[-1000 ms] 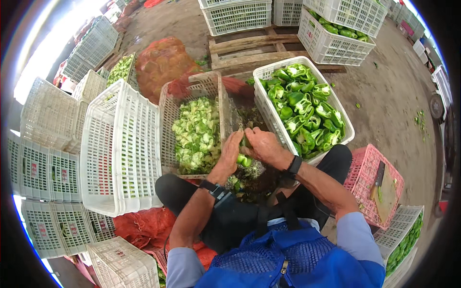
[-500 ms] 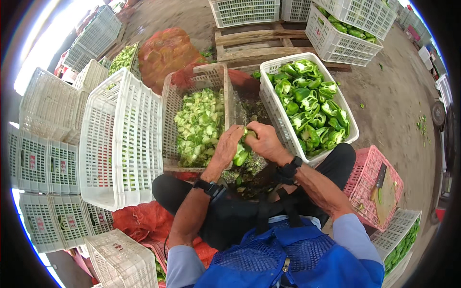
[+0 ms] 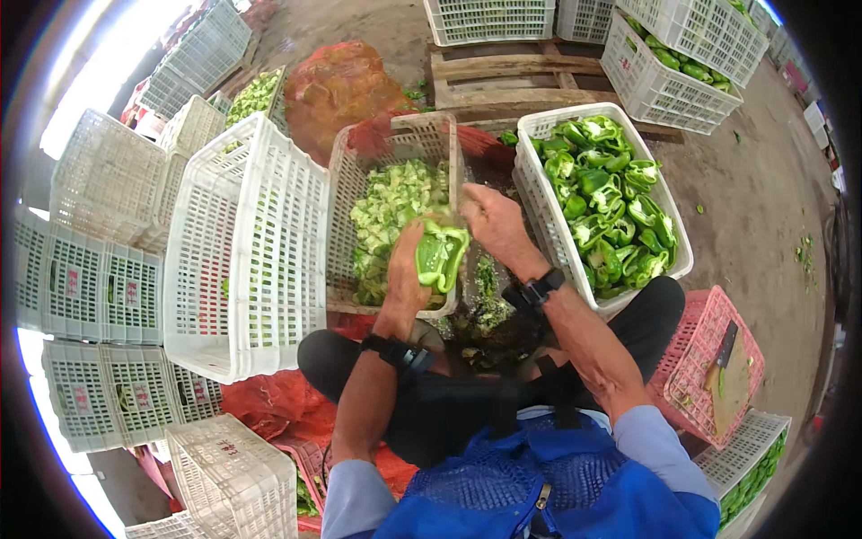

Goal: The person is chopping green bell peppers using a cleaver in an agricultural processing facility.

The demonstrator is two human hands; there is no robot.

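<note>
My left hand (image 3: 406,269) grips an opened green bell pepper (image 3: 442,256), its pale inside and seeds facing up, over the near right corner of a white crate (image 3: 346,162). Pale green pepper cores (image 3: 386,216) heap up inside that crate. Close to the crate's right rim is my right hand (image 3: 499,226), its fingers curled closed; whatever they may hold is hidden. To the right stands another white crate (image 3: 680,235), filled with hollowed green bell peppers (image 3: 611,198).
A tall white crate (image 3: 247,260) leans close on the left, with stacked crates (image 3: 103,296) behind it. Beyond lie a red mesh sack (image 3: 341,94) and a wooden pallet (image 3: 512,66). At my right, a knife (image 3: 728,344) rests on an upturned pink crate (image 3: 687,364).
My hands have separated. The left has brought the pepper over the core crate, now showing its open inside; the right has come away from the pepper. The view has shifted slightly.
</note>
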